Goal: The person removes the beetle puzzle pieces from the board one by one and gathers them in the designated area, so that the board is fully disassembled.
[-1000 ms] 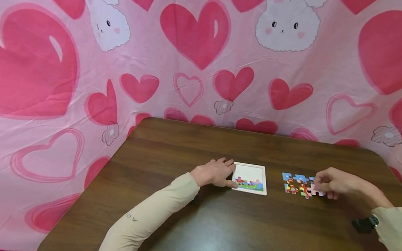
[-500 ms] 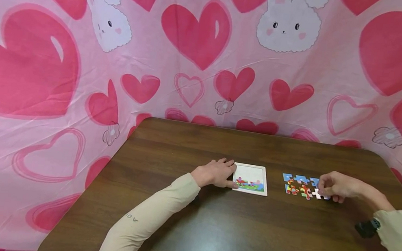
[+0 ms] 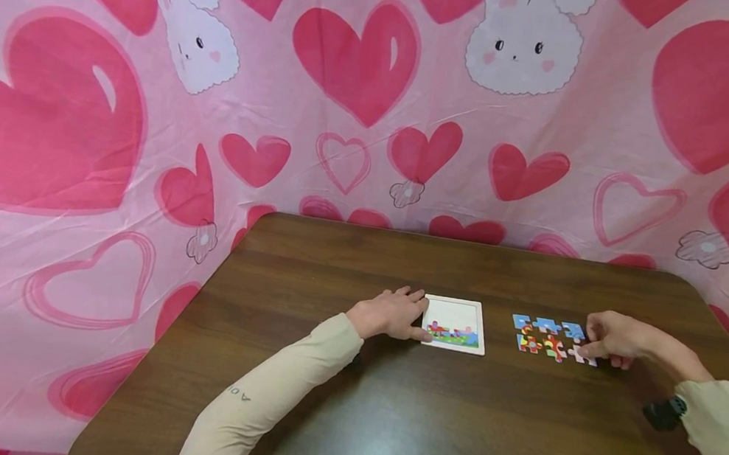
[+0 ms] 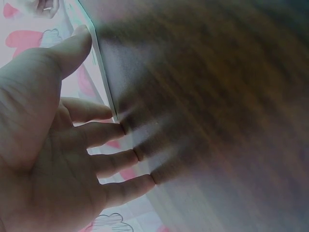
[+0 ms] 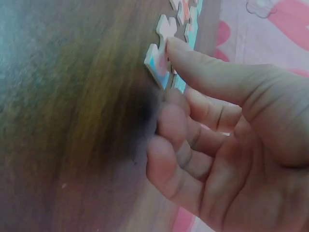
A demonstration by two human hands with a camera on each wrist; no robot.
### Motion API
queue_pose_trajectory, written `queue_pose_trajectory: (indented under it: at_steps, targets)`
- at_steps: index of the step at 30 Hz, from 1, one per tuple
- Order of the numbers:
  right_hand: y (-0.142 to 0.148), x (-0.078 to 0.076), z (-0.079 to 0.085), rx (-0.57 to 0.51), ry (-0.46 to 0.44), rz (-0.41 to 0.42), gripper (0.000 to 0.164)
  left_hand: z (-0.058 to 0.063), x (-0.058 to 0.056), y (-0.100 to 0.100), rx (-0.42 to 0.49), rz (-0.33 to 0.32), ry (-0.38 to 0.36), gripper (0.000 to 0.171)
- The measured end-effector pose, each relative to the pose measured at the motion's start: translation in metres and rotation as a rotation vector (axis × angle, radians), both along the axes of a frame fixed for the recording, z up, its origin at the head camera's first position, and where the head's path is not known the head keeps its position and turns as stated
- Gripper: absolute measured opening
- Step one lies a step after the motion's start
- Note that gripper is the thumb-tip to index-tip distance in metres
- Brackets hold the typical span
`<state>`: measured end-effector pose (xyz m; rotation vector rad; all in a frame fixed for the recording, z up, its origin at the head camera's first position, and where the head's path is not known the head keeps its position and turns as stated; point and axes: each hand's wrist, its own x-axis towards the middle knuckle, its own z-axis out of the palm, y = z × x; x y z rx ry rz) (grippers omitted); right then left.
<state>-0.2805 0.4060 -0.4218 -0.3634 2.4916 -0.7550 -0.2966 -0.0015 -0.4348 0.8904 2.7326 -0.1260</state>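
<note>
L hand (image 3: 392, 313): fingers spread, at 9 o'clock edge of tray (image 3: 483, 329), not gripping. Loose pieces (image 3: 546, 326) lie on table (image 3: 423, 426) at tray's 3 o'clock, approx. two rows. R hand (image 3: 620, 336) is at their 3 o'clock, fingers curled, thumb on the 4 o'clock piece (image 5: 158, 62); can't tell if it's pinched. Risk: a stray thumb push could skid that piece or knock its neighbours, as they're v. close. Too much L-hand pressure might slide tray twd 3 o'clock.
</note>
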Motion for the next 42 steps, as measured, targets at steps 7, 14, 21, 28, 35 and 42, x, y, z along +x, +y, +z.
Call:
queue_pose_trajectory:
  at_steps: [7, 14, 21, 28, 35, 42]
  targets:
    - [-0.007, 0.000, 0.005, -0.021, 0.022, 0.052, 0.032, -0.001, 0.000, 0.001, -0.009, -0.013, 0.013, 0.083]
    - [-0.024, -0.003, 0.013, -0.040, 0.117, 0.114, 0.025, -0.001, -0.001, 0.001, -0.017, -0.023, 0.030, 0.082]
    - [-0.049, 0.002, 0.022, -0.048, 0.200, 0.120, 0.023, 0.000, -0.001, 0.001, -0.015, -0.018, 0.028, 0.082]
    - [-0.071, 0.003, 0.020, -0.051, 0.238, 0.127, 0.021, 0.001, -0.001, 0.001, -0.010, -0.016, 0.028, 0.082]
    - [-0.087, 0.000, 0.012, -0.089, 0.265, 0.161, 0.016, 0.001, 0.000, 0.000, -0.007, -0.022, 0.032, 0.081]
    - [-0.105, -0.001, 0.006, -0.116, 0.294, 0.189, 0.014, 0.001, 0.002, 0.000, -0.002, -0.009, 0.022, 0.081]
